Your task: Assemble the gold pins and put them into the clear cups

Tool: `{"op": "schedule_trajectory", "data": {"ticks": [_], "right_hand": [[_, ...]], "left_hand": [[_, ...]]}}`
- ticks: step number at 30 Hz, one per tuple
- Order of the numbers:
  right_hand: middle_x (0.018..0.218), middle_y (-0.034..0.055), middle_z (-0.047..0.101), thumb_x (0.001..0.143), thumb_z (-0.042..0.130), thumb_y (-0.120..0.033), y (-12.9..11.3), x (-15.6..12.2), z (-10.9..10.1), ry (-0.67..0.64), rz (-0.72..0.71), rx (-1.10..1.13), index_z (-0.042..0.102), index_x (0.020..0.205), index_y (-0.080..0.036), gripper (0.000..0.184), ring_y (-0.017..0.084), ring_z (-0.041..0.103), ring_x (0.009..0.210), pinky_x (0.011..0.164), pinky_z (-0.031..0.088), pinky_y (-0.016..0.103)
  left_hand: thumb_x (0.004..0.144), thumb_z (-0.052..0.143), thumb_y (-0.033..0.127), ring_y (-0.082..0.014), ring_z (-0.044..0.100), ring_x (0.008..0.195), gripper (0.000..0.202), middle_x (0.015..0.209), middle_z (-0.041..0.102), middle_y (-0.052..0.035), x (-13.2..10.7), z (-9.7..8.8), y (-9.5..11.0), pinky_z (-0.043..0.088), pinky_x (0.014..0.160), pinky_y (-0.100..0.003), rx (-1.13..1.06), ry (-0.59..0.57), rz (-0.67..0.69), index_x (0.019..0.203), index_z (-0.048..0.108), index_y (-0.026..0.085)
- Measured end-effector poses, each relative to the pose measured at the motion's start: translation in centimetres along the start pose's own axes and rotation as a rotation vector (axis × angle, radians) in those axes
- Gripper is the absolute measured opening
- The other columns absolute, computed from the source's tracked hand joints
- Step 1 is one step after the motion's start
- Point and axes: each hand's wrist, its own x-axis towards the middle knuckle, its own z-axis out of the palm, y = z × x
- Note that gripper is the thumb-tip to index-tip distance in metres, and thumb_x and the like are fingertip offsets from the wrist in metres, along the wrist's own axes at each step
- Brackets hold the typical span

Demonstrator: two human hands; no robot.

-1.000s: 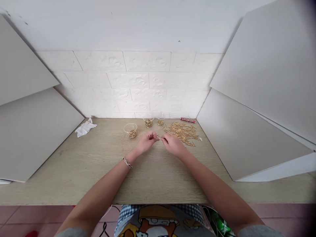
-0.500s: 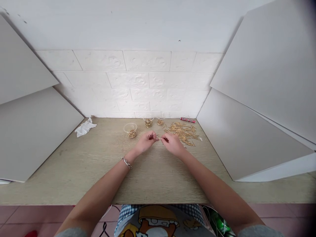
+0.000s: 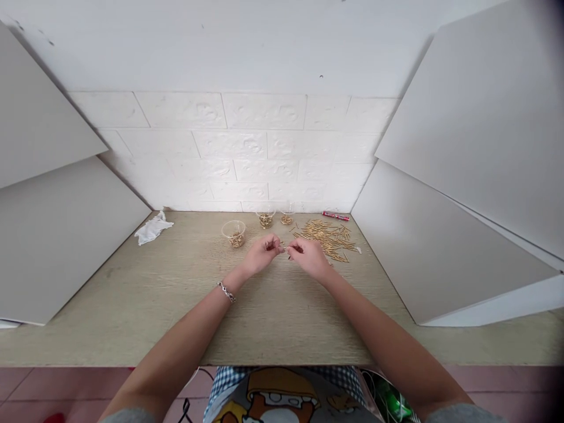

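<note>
My left hand [image 3: 263, 254] is closed in a pinch over the middle of the table. Facing it, my right hand [image 3: 309, 257] is also pinched, its fingertips a short gap away. A thin gold-coloured metal pin [image 3: 285, 248] lies between the two sets of fingertips, mostly hidden by them. A small dark tip shows below my right fingers. Just behind my right hand spreads a loose pile of thin gold-coloured metal pins [image 3: 324, 233]. A clear plastic cup [image 3: 233, 228] with small gold-coloured parts stands left of my left hand.
Two more clear cups with gold-coloured parts, one left [image 3: 265, 218] and one right [image 3: 287, 217], stand near the wall. A red tube [image 3: 335, 216] lies behind the pile. Crumpled white tissue [image 3: 153, 228] rests at far left. White panels [image 3: 440, 235] flank the table.
Both hands stay almost in place. Less of the gold-coloured pin shows between the fingertips, and a dark tip now appears under my right fingers. The view has shifted slightly.
</note>
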Motion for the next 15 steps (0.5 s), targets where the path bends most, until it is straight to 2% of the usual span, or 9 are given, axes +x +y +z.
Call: {"op": "schedule_trajectory", "data": {"ticks": [3,5,7,9,12,15], "right_hand": [[0.061,-0.0003,0.062,0.078,0.052,-0.016,0.2,0.1,-0.2,-0.023,-0.135,-0.120,0.061,0.066,-0.018,0.015,0.012,0.053,0.058,0.058,0.038,0.023],[0.063,0.0000,0.062,0.077,0.052,-0.015,0.3,0.1,-0.5,-0.064,-0.172,-0.138,0.062,0.067,-0.018,0.015,0.012,0.054,0.060,0.059,0.038,0.023],[0.061,-0.0006,0.063,0.077,0.052,-0.015,0.4,0.2,-0.6,-0.100,-0.119,-0.074,0.062,0.067,-0.018,0.014,0.012,0.056,0.059,0.059,0.040,0.023],[0.058,-0.0010,0.063,0.077,0.052,-0.017,0.3,0.1,-0.5,-0.120,-0.003,0.057,0.062,0.068,-0.017,0.013,0.012,0.058,0.057,0.059,0.042,0.023],[0.060,0.0002,0.065,0.077,0.054,-0.019,-0.1,0.0,0.1,-0.077,0.138,0.219,0.062,0.072,-0.016,0.010,0.013,0.061,0.057,0.059,0.045,0.024],[0.062,0.0005,0.065,0.077,0.054,-0.019,-0.4,-0.1,0.6,0.012,0.127,0.156,0.062,0.073,-0.017,0.009,0.013,0.060,0.058,0.059,0.043,0.024]], "left_hand": [[0.073,0.058,0.023,-0.0092,0.033,0.055,0.021,0.056,0.038,0.0052,-0.1,-0.3,0.2,0.026,0.054,-0.022,0.112,-0.004,0.028,0.060,0.042,0.018],[0.073,0.058,0.021,-0.0097,0.035,0.056,0.019,0.057,0.041,0.0043,-0.2,-0.5,0.4,0.026,0.054,-0.023,0.198,-0.020,0.059,0.060,0.045,0.018],[0.073,0.057,0.020,-0.0101,0.036,0.057,0.018,0.057,0.043,0.0038,-0.2,-0.6,0.5,0.026,0.054,-0.023,0.244,-0.038,0.083,0.060,0.046,0.018],[0.074,0.057,0.020,-0.0098,0.036,0.057,0.019,0.057,0.041,0.0041,-0.2,-0.6,0.6,0.026,0.053,-0.023,0.235,-0.046,0.080,0.060,0.044,0.018],[0.074,0.056,0.022,-0.0092,0.036,0.056,0.020,0.058,0.040,0.0047,-0.1,-0.5,0.4,0.028,0.053,-0.022,0.131,-0.033,0.065,0.061,0.041,0.018],[0.074,0.055,0.024,-0.0088,0.037,0.057,0.022,0.059,0.040,0.0049,0.1,-0.4,0.2,0.029,0.054,-0.022,0.048,-0.016,0.057,0.062,0.038,0.018]]}}
